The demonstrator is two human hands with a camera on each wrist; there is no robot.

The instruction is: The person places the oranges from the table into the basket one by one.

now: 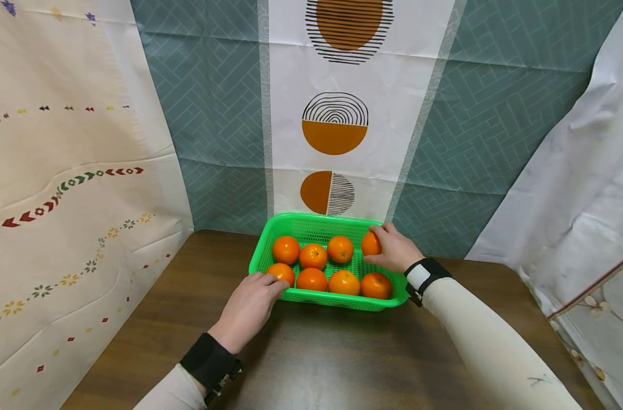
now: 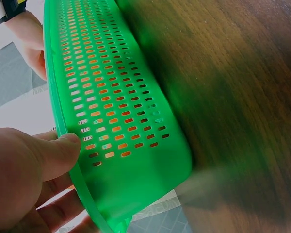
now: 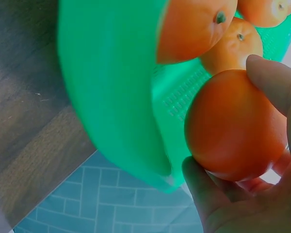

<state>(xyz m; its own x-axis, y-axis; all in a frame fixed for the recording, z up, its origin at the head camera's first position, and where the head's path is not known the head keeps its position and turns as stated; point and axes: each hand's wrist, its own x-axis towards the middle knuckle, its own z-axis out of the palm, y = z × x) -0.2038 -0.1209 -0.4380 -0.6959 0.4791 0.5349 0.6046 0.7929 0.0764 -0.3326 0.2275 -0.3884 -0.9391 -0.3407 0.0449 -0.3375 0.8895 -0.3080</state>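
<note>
Nearest, the left hand [image 1: 250,304] rests on the dark wooden table [image 1: 316,359] and grips the near left rim of the green basket [image 1: 337,300] — thumb [image 2: 53,155] on the slotted outer wall, fingers curled under the lip. Inside the basket lie seven oranges in two rows. At its far right corner the right hand [image 1: 393,250] holds an eighth orange [image 1: 370,244] — fingers wrapped round it, just above the basket floor. Behind hangs a patterned curtain [image 1: 337,114].
</note>
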